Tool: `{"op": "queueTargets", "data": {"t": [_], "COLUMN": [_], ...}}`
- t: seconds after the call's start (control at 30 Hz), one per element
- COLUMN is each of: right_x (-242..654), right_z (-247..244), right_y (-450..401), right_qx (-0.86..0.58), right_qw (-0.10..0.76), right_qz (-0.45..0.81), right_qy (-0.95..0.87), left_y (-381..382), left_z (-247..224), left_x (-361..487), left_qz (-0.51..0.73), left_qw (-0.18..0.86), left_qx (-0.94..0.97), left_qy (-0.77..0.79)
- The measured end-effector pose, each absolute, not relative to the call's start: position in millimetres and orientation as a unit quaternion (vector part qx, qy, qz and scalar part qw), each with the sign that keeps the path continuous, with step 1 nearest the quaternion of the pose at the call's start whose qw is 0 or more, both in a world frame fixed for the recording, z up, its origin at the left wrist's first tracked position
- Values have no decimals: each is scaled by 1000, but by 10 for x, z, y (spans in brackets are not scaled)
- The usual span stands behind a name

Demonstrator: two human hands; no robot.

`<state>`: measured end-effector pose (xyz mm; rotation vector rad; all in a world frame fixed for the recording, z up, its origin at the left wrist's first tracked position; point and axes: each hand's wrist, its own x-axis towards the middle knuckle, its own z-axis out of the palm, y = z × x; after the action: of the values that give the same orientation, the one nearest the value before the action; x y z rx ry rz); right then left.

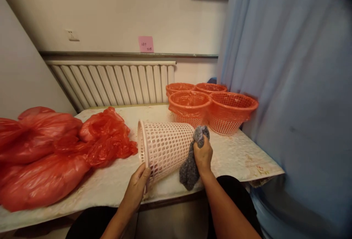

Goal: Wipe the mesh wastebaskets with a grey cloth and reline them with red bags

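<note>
A pale pink perforated plastic basket (169, 145) lies tipped on its side above the table, its rim facing left and its base facing right. My left hand (137, 186) grips the rim at the lower left, thumb on the outside. Bunched in my right hand (203, 154) is a grey cloth (189, 169), pressed against the basket's base edge, with part of it hanging down. The fingers of my right hand are wrapped into the cloth.
Several orange baskets with red liners (189, 101) stand at the table's back right. Filled red plastic bags (49, 165) cover the left side. A blue curtain (288, 66) hangs at right; a radiator (115, 83) is behind the table (242, 158).
</note>
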<state>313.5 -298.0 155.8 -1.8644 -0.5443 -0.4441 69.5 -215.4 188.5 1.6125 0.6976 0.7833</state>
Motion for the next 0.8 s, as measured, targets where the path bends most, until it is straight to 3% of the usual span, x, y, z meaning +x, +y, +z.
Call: {"op": "queueTargets", "data": {"t": [0.13, 0.3, 0.57, 0.8], "right_x": [2505, 1927, 2680, 2732], "right_z": [1526, 1571, 1660, 1641], "right_y": [-2964, -3053, -3081, -3094], "right_qx": [-715, -584, -713, -716], "right_qw": [517, 422, 542, 547], "right_qz": [-221, -239, -212, -197], "right_qy": [-415, -651, -392, -387], "left_y": [-2158, -2221, -2188, -2239], "left_z": [1919, 2102, 2027, 1656], "left_x": [768, 792, 767, 627], "left_qz": [348, 364, 352, 307], "left_qw": [582, 566, 586, 556], "left_qx": [680, 666, 670, 722], "left_qy": [279, 321, 290, 274]}}
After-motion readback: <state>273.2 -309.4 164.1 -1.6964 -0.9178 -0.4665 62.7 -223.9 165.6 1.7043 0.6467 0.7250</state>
